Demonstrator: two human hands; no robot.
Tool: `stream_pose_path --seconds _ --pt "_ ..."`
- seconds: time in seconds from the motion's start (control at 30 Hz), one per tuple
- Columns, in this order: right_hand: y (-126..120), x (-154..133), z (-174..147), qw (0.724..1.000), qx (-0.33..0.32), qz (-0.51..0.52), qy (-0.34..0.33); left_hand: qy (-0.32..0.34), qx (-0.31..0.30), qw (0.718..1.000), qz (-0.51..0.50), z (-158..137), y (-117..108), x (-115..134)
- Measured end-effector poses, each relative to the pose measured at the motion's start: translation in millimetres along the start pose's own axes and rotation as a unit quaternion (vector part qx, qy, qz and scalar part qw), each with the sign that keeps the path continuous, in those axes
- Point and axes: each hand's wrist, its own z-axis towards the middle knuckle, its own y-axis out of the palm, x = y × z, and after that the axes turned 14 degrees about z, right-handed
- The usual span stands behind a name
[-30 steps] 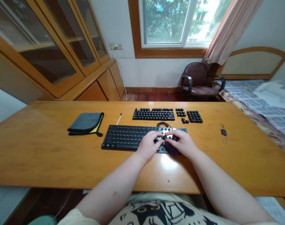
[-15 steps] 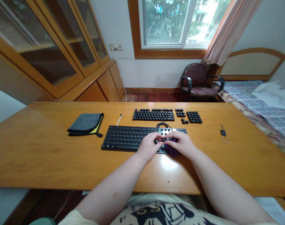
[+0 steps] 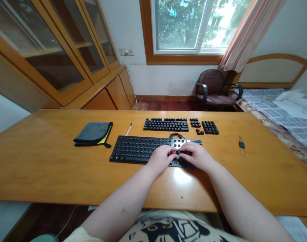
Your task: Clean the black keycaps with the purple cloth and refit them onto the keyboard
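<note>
A black keyboard [image 3: 135,149] lies on the desk, with most of its keycaps off and bare switch posts showing. Over its right part my left hand [image 3: 162,158] and my right hand [image 3: 197,156] meet at the fingertips. Both are closed in a pinch around a small black keycap [image 3: 178,152], partly hidden by the fingers. Under my right palm a soft purple thing [image 3: 190,165] rests on the keyboard's right end, mostly covered, its kind unclear.
Behind the keyboard, loose black keycaps [image 3: 166,125] lie in key order, with a number-pad group [image 3: 210,127] at their right. A white brush or swab [image 3: 129,129] and folded grey cloth [image 3: 93,132] lie left. A wire keycap puller [image 3: 241,145] lies far right.
The fingertips have come down slightly toward the keyboard with the keycap between them. My right hand covers more of the purple thing. The whole view has shifted a little.
</note>
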Motion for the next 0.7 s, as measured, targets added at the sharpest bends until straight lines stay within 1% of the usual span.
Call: stream_pose_path --seconds 0.07,0.17,0.23,0.33,0.4,0.5,0.7 --pt "-1.5 0.0 -0.3 0.999 -0.028 -0.016 0.017 0.028 -0.021 0.999 0.025 1.0 -3.0 -1.1" --pt "-2.0 0.3 -0.8 0.997 -0.067 -0.012 0.048 0.092 -0.048 0.993 0.059 1.9 -8.4 -5.9" --pt "-1.0 0.2 -0.8 0.994 -0.085 -0.004 0.065 0.113 -0.064 0.987 0.090 1.6 -10.8 -10.6" --pt "1.7 -1.5 -0.5 0.991 -0.099 -0.005 0.085 0.111 -0.088 0.981 0.130 0.0 -10.5 -16.6" --pt "3.6 -3.2 -0.5 0.990 -0.110 -0.003 0.092 0.109 -0.098 0.979 0.138 -0.9 -8.6 -18.7" --pt "6.5 -5.0 -0.9 0.988 -0.117 -0.006 0.096 0.106 -0.099 0.980 0.137 -1.5 -6.0 -19.5" --pt "11.2 -4.4 -2.5 0.989 -0.110 -0.032 0.098 0.098 -0.095 0.983 0.125 -1.1 -5.0 -18.8"
